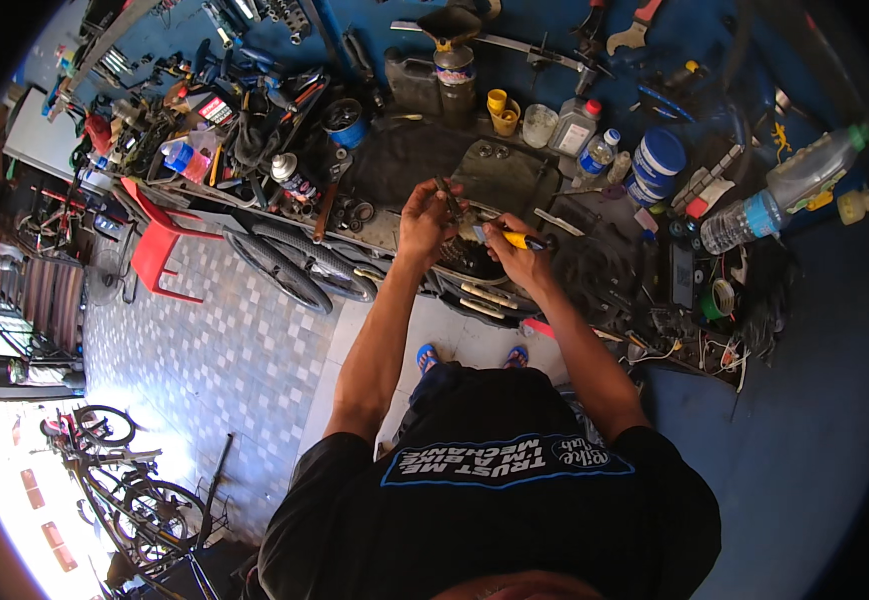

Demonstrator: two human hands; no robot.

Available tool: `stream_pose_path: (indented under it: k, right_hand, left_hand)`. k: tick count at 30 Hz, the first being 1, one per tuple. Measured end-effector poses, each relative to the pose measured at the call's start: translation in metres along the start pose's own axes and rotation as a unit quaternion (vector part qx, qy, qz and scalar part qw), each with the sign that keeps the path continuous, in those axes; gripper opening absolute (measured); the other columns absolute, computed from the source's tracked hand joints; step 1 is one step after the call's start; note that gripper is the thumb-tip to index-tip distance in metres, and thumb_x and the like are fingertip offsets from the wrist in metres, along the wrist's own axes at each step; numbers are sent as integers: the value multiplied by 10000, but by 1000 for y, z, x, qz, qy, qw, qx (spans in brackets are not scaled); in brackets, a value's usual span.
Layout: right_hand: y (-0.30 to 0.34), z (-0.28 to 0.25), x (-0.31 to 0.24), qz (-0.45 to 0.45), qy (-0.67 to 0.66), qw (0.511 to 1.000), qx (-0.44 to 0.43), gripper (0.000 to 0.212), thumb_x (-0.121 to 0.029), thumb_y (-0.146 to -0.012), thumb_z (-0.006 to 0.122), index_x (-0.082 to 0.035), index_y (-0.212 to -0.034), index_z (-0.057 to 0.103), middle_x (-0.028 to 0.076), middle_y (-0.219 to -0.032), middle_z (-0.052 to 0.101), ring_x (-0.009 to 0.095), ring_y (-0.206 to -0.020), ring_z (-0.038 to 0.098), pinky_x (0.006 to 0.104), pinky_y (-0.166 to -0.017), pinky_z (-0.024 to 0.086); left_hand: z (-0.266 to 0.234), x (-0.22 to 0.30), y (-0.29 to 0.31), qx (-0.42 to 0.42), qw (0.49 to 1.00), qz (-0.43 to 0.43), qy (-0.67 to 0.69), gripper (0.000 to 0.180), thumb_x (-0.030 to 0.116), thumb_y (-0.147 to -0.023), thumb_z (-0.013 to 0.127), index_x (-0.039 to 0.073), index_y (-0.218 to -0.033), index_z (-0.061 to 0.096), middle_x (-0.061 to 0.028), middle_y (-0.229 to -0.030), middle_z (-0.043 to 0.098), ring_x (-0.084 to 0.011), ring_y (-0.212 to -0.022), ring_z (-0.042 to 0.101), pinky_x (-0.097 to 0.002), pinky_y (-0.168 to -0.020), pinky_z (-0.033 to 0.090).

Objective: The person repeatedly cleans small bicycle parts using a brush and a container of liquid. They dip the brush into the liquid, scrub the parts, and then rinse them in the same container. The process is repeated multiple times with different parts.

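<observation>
Over the workbench, my left hand [425, 220] pinches a small, dark, narrow metal part [444, 190] upright between thumb and fingers; its exact kind is too small to make out. Close on its right, my right hand [517, 258] is closed round a yellow-and-black-handled tool [525, 240]. A flat pale tip shows on that tool's left side, pointing toward my left hand, apart from the metal part. Below and between the hands lies a dark tray [470, 262] of small parts, partly covered by them. Behind them is a dark, stained mat [500, 165] with small round pieces on it.
Bottles and tubs, among them a blue tub [658, 160] and a grey bottle [577, 125], line the bench's back. A spray can [293, 175] and a wrench [327, 205] lie left. A red chair [163, 240], tires [280, 268] and parked bicycles [135, 490] are at left.
</observation>
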State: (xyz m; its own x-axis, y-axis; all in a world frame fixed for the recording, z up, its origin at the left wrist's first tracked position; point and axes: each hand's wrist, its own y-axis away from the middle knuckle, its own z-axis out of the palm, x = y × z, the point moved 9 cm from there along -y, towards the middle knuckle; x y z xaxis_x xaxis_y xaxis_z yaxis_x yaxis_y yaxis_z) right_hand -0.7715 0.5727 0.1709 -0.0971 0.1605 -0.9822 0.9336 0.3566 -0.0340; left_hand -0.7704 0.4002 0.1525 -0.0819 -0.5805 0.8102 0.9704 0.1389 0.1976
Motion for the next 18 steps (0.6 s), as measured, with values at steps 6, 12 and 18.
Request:
stream_pose_path:
  k: [6, 12, 18]
  right_hand:
    - [-11, 5, -19, 20, -137, 988, 62, 382, -416, -1036, 647, -37, -1005, 605, 72, -788, 692, 122, -643, 669, 262, -599, 561]
    - [-2, -1, 21, 68, -161, 981, 82, 446, -480, -1012, 662, -39, -1013, 594, 112, -787, 714, 160, -621, 698, 282, -567, 579]
    - [-1, -3, 9, 60, -183, 976, 97, 342, -382, -1024, 679, -48, -985, 616, 64, -754, 688, 115, -595, 652, 250, -539, 543]
  left_hand:
    - [-2, -10, 8, 15, 999, 8, -42, 231, 159, -1078, 563, 150, -1308, 587, -42, -1122, 660, -195, -1033, 678, -433, -827, 622]
    - [10, 5, 7, 13, 998, 23, -61, 205, 155, -1077, 564, 127, -1271, 622, -33, -1178, 640, -198, -1080, 651, -450, -855, 614]
    - [9, 0, 3, 0, 1000, 17, -12, 198, 195, -1080, 570, 166, -1269, 624, -11, -1229, 625, -187, -1102, 631, -458, -871, 598]
